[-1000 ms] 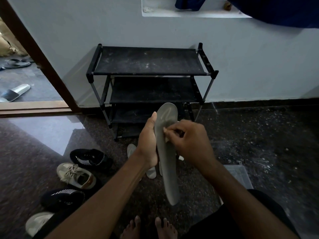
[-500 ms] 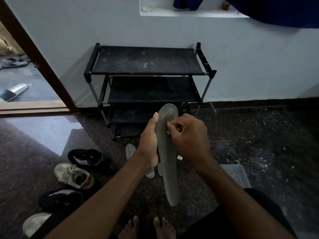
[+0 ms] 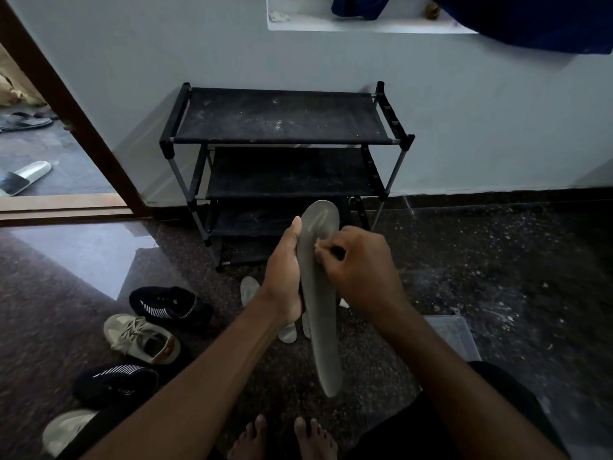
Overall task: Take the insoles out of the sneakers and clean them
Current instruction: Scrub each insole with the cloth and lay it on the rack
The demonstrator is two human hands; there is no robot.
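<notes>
Dark floor is lying below; the left hand is gripping the grey insole mid-length, the right hand pinching near its far end. Light, bendy: supporting the middle seems wisest.

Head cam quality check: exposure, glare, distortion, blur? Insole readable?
Head view: dim and underexposed overall; daylight from the doorway glares off the polished floor; wide-angle skews the door frame and shoe rack; little blur, insole sharp in the left hand; right hand grip lost in shadow.
</notes>
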